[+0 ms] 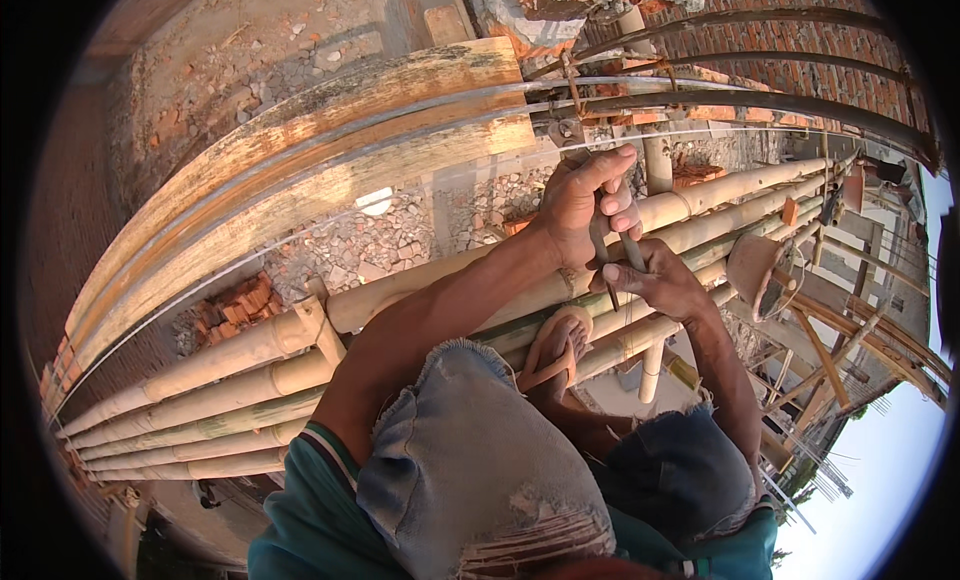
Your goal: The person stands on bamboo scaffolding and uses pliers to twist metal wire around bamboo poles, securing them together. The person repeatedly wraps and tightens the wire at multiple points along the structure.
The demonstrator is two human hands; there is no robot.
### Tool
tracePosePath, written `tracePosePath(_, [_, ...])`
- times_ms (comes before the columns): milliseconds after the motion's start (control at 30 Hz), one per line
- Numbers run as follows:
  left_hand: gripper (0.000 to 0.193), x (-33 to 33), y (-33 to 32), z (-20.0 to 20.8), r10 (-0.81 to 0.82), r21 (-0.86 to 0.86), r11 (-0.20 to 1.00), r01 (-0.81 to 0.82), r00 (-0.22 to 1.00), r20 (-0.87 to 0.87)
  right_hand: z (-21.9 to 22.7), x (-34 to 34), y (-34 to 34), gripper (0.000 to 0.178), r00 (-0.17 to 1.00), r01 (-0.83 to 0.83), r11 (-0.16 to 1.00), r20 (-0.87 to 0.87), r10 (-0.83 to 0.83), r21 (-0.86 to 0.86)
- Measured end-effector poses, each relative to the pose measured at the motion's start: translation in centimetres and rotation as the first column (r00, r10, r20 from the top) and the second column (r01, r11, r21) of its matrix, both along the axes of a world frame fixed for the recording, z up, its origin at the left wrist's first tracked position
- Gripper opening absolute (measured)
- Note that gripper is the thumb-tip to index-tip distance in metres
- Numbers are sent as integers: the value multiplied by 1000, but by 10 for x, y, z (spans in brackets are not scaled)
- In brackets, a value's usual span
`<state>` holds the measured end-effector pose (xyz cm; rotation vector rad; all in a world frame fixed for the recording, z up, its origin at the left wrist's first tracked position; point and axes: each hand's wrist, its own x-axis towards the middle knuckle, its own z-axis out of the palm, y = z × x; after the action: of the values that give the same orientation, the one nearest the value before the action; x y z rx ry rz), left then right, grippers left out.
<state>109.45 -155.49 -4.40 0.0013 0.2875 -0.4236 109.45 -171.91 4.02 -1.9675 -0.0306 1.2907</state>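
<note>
Both my hands are raised in front of a rebar frame, working a pair of dark metal pincers (pixel 601 232). Their head sits against the wire tie (pixel 567 132) at a bar crossing, beside the end of the wooden formwork boards (pixel 470 145). My left hand (pixel 585 205) is closed round the upper part of the handles. Lower down and to the right, my right hand (pixel 660 282) wraps a handle with the thumb pressed on it. The fingers partly hide the handles, and a thin wire seems to hang below them.
Long bamboo poles (pixel 240 380) form the platform under me, with my sandalled foot (pixel 560 345) on them. Dark rebars (pixel 760 105) run off to the right. A bucket (pixel 755 270) stands on the right. Brick rubble (pixel 370 245) lies below, and a white string (pixel 270 245) stretches along the boards.
</note>
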Motion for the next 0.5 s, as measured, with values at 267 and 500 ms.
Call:
tracePosePath(267, [19, 2, -15, -26, 287, 598, 752, -276, 955, 79, -104, -6, -4, 21, 800, -99, 974, 599, -44, 204])
tracePosePath(500, [25, 8, -37, -25, 563, 718, 488, -497, 808, 176, -159, 4, 0, 49, 783, -121, 946, 615, -94, 299])
